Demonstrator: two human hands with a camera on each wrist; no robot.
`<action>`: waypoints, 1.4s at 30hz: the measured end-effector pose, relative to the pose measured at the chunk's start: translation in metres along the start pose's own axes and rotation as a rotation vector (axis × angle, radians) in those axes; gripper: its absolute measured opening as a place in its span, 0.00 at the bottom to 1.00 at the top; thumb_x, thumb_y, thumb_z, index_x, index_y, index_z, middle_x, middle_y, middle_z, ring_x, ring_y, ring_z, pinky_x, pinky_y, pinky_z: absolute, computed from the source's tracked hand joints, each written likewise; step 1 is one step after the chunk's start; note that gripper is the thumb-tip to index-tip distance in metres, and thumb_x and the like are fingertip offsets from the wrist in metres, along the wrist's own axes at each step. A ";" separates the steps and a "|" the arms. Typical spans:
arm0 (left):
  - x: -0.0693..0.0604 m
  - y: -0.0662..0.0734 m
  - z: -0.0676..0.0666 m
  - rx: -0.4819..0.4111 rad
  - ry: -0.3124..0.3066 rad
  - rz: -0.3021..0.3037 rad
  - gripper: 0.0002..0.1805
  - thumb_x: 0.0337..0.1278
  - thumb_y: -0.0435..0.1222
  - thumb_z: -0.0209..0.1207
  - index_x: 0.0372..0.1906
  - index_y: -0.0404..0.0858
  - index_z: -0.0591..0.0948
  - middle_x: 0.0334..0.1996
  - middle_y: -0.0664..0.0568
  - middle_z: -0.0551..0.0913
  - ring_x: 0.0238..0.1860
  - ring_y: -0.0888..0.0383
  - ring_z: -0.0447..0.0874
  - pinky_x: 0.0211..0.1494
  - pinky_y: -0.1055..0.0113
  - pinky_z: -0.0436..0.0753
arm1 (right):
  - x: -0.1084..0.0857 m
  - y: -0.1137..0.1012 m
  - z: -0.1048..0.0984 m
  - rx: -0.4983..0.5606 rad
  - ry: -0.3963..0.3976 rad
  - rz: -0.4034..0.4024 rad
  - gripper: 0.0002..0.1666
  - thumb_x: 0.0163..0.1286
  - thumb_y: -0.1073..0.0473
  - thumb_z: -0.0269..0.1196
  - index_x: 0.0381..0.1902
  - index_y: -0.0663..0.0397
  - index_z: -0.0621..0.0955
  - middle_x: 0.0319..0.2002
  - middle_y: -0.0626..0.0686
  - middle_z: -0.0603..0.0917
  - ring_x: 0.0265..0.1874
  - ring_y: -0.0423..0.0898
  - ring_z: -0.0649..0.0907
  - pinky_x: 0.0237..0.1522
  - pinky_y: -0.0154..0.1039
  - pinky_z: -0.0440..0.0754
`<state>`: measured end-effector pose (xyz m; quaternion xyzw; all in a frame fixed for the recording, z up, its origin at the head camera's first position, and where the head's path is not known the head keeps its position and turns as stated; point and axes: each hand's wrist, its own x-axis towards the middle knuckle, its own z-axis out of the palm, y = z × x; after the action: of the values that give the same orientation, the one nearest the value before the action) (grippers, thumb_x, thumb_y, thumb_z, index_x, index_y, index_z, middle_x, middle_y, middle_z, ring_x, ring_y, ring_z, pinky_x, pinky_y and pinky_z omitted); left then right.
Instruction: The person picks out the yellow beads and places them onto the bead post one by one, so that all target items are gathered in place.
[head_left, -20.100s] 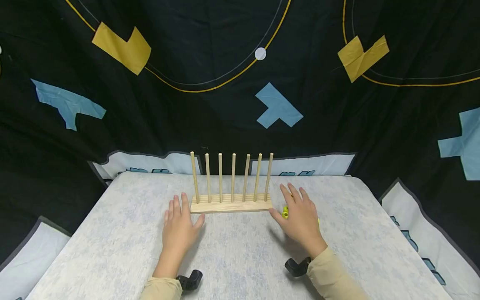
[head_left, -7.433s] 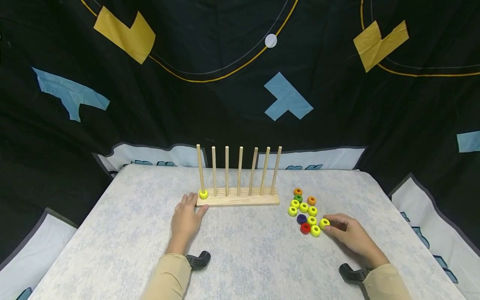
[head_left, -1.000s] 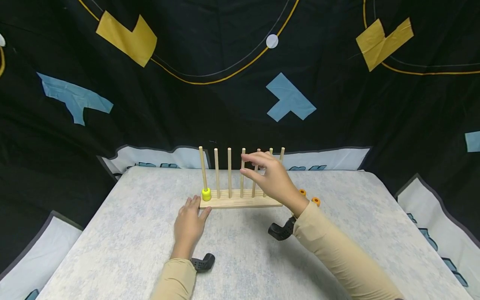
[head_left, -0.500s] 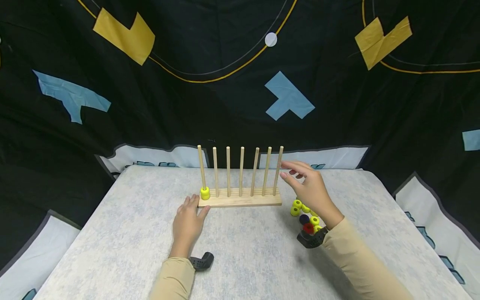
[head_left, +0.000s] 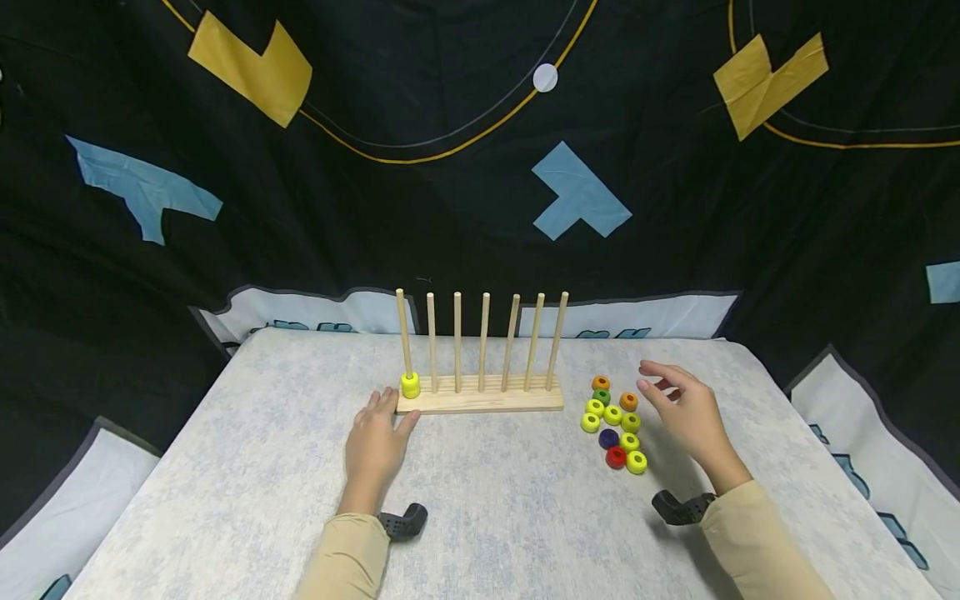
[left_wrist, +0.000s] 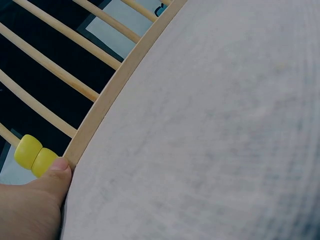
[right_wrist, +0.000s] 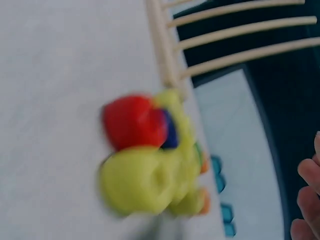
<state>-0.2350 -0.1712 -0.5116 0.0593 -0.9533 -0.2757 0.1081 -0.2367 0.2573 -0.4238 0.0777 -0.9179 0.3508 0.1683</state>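
A wooden peg rack [head_left: 480,403] with a row of upright pegs stands near the table's middle. Two yellow beads [head_left: 410,385] are stacked on its leftmost peg. My left hand [head_left: 373,450] rests at the rack's left end; in the left wrist view its thumb [left_wrist: 57,172] presses the base's corner. My right hand [head_left: 690,417], holding nothing, hovers right of the loose beads with fingers loosely bent. That group has several yellow beads [head_left: 612,415], a red bead [head_left: 616,457], a dark purple bead [head_left: 608,438], a green bead [head_left: 602,397] and two orange beads [head_left: 628,402].
The table [head_left: 495,508] has a pale, mottled cover. A dark cloth [head_left: 420,233] with yellow and blue shapes hangs behind it. Each wrist wears a black device, such as the right wrist's device [head_left: 678,508].
Since 7.4 seconds ago a second yellow bead has come onto the leftmost peg. Over the last second my right hand has moved right, from before the pegs to beyond the beads. The left hand stays.
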 end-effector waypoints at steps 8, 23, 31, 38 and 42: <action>0.000 0.002 0.000 0.003 -0.005 -0.004 0.37 0.69 0.54 0.56 0.73 0.35 0.66 0.74 0.43 0.65 0.77 0.42 0.56 0.76 0.42 0.61 | -0.027 0.032 -0.005 -0.051 -0.178 0.109 0.22 0.72 0.51 0.64 0.61 0.52 0.81 0.54 0.53 0.85 0.41 0.43 0.78 0.38 0.29 0.78; 0.000 0.002 -0.001 0.004 -0.001 -0.004 0.37 0.69 0.53 0.57 0.73 0.35 0.66 0.74 0.41 0.65 0.77 0.41 0.56 0.76 0.40 0.61 | -0.054 0.049 0.003 0.032 -0.329 0.171 0.20 0.62 0.48 0.71 0.50 0.48 0.85 0.39 0.48 0.86 0.31 0.39 0.78 0.25 0.33 0.77; 0.000 0.002 -0.001 0.003 0.002 -0.001 0.37 0.69 0.53 0.56 0.73 0.34 0.66 0.74 0.41 0.65 0.77 0.41 0.56 0.76 0.40 0.61 | -0.056 0.051 0.013 0.027 -0.352 0.183 0.22 0.58 0.47 0.74 0.47 0.49 0.85 0.38 0.46 0.86 0.33 0.38 0.79 0.33 0.31 0.78; 0.000 0.001 -0.001 0.000 0.004 0.009 0.37 0.69 0.52 0.57 0.73 0.34 0.66 0.73 0.40 0.66 0.77 0.40 0.56 0.77 0.41 0.60 | -0.056 0.051 0.019 0.021 -0.331 0.204 0.24 0.54 0.46 0.76 0.46 0.49 0.84 0.38 0.46 0.85 0.33 0.39 0.78 0.33 0.31 0.78; 0.000 0.001 0.000 0.000 0.003 0.010 0.37 0.69 0.52 0.57 0.73 0.34 0.66 0.73 0.40 0.66 0.77 0.41 0.56 0.77 0.42 0.60 | -0.056 0.052 0.020 0.019 -0.325 0.188 0.24 0.54 0.47 0.77 0.46 0.49 0.84 0.36 0.46 0.84 0.32 0.39 0.77 0.32 0.31 0.77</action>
<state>-0.2351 -0.1706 -0.5109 0.0552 -0.9534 -0.2751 0.1109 -0.2028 0.2833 -0.4903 0.0490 -0.9329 0.3565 -0.0166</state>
